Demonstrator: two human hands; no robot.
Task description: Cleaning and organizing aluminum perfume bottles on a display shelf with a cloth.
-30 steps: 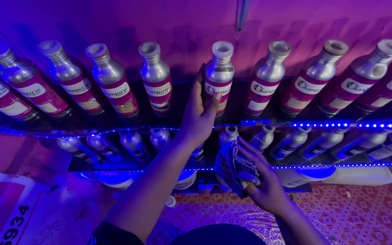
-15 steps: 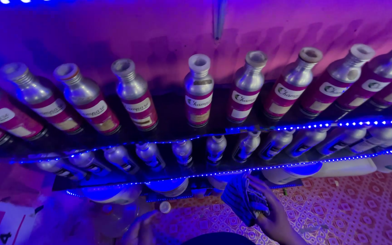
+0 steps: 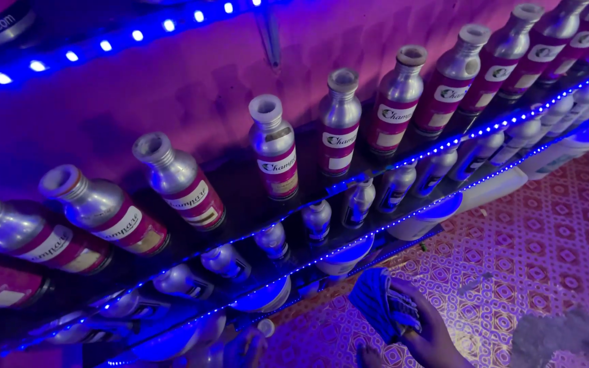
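Upper dark shelf board (image 3: 240, 204), edged along its front with a strip of small blue lights (image 3: 403, 163), fixed against a plain wall washed purple; a second light strip (image 3: 103, 44) crosses the top left corner. On this shelf, from its left end to its right end, a single row of brushed silver metal bottles with short necks, round caps and dark red paper labels (image 3: 274, 146), each upright and just beside the next. Below it, a lower shelf (image 3: 349, 262) carries smaller silver bottles (image 3: 316, 219) and rounded white plastic tubs (image 3: 420, 219). Under both, a floor covering of red and white patterned mat (image 3: 547, 218). Left hand (image 3: 245, 346), at the bottom edge beneath the lower shelf, dim; finger state cannot be told. Right hand (image 3: 423, 324), lower right, fingers closed around a folded striped cloth (image 3: 375, 300), held just below the lower shelf's front edge.
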